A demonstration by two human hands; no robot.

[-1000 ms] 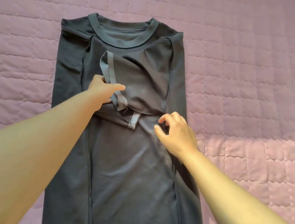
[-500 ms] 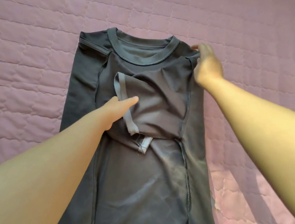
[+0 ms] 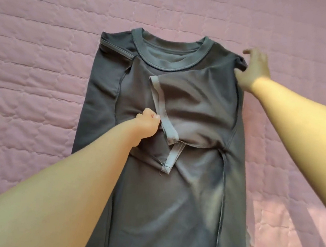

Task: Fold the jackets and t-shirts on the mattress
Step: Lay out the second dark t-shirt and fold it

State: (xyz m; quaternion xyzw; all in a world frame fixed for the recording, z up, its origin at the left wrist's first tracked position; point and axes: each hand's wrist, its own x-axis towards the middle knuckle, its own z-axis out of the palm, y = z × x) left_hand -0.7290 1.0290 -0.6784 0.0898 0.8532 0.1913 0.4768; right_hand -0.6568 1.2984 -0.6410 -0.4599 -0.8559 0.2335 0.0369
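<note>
The t-shirt (image 3: 168, 206) lies flat on the pink quilted mattress (image 3: 31, 66). Its long axis runs straight away from you, with the collar (image 3: 168, 67) at the far end and the hem out of sight past the near edge. Both side panels are already turned in, so the garment is a narrow strip. The right sleeve (image 3: 196, 115) lies folded across the chest, its paler cuff band (image 3: 158, 100) slanting toward the middle. Your left hand (image 3: 146, 124) sits mid-chest, just left of that band, with its fingers curled tight and seemingly pinching the sleeve's edge. Your right hand (image 3: 254, 70) is at the far right shoulder corner (image 3: 240, 64), where the cloth bunches against the palm. Its fingers (image 3: 251, 52) look loosely spread, and you cannot tell whether they grip or only press. The right hand is the nearer one to the collar end, and the left is halfway down. The sleeve probably needs flattening before the lengthwise fold, which will run along that near-far axis. No container shows here.
</note>
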